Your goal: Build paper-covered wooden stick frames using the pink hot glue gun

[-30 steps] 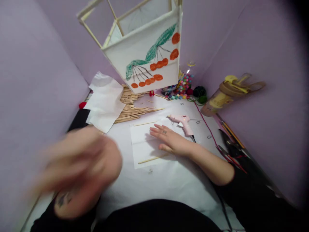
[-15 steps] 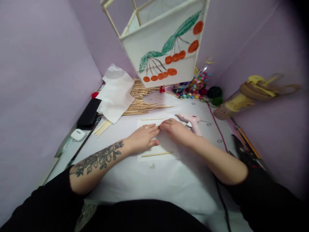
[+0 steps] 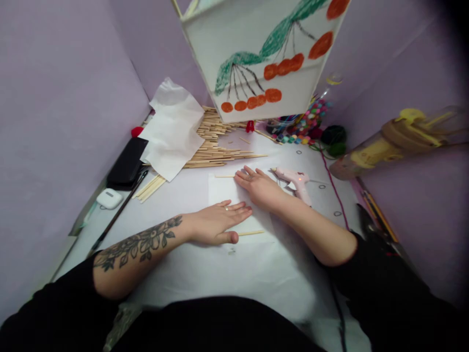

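A white sheet of paper point(image 3: 220, 188) lies on the table in front of me, with one thin wooden stick point(image 3: 224, 176) along its far edge and a second wooden stick point(image 3: 252, 233) along its near edge. My left hand point(image 3: 223, 220) rests flat on the sheet, fingers spread, its thumb by the near stick. My right hand point(image 3: 258, 186) lies over the far right part of the paper, fingers stretched out, and covers one end of the far stick. Neither hand grasps anything. To the right of my right hand is a pink glue gun point(image 3: 295, 181) with a small light on.
A white paper lantern point(image 3: 249, 68) painted with cherries hangs above the back. Behind are many wooden sticks point(image 3: 216, 146) and a crumpled white sheet point(image 3: 172, 132). A black case point(image 3: 126, 164) and white earbud case point(image 3: 109, 199) lie left; a tumbler point(image 3: 388, 144) stands right.
My hands have moved apart: the left came nearer to me over the near stick, the right went to the far stick. The view has shifted, so the lantern looks larger and higher.
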Tool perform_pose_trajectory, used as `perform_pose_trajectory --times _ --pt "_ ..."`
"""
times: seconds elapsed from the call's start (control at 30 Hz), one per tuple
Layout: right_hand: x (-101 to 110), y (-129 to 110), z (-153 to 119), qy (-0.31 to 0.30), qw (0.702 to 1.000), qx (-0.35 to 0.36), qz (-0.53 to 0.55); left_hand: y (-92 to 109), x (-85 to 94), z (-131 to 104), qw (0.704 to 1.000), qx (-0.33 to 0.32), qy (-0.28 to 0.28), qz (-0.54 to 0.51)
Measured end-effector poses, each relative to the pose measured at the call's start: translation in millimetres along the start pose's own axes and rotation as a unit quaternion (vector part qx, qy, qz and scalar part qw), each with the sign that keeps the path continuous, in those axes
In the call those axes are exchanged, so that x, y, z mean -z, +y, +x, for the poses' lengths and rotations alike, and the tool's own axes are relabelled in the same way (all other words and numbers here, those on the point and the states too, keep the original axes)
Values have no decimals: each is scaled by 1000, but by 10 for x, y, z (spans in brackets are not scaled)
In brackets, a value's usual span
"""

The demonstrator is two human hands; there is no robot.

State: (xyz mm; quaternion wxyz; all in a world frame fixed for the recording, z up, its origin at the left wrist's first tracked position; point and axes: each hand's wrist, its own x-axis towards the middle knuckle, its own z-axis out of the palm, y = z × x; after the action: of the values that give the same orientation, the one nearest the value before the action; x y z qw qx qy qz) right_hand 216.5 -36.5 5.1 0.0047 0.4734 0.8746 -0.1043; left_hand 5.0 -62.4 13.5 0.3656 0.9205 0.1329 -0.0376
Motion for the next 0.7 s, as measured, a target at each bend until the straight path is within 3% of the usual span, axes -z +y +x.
perform_pose_trajectory --times 0.17,0.3,0.43,0.5,0.6,0.7 --pt "-101 61 26 47 998 4 49 18 -5 -45 994 -15 -6 -113" --pt "-7 20 -23 52 997 7 49 44 -18 -46 985 -14 4 -174" --pt "218 -136 -373 180 981 -1 79 62 -6 -40 980 0 21 -200" --pt "264 -244 -623 209 971 -15 112 60 -2 -41 979 -5 18 -204" --pt "152 -399 -913 119 983 13 143 42 -11 -43 978 -5 9 -207" --pt "-82 -515 -1008 80 994 8 79 24 -34 -42 980 0 9 -198"
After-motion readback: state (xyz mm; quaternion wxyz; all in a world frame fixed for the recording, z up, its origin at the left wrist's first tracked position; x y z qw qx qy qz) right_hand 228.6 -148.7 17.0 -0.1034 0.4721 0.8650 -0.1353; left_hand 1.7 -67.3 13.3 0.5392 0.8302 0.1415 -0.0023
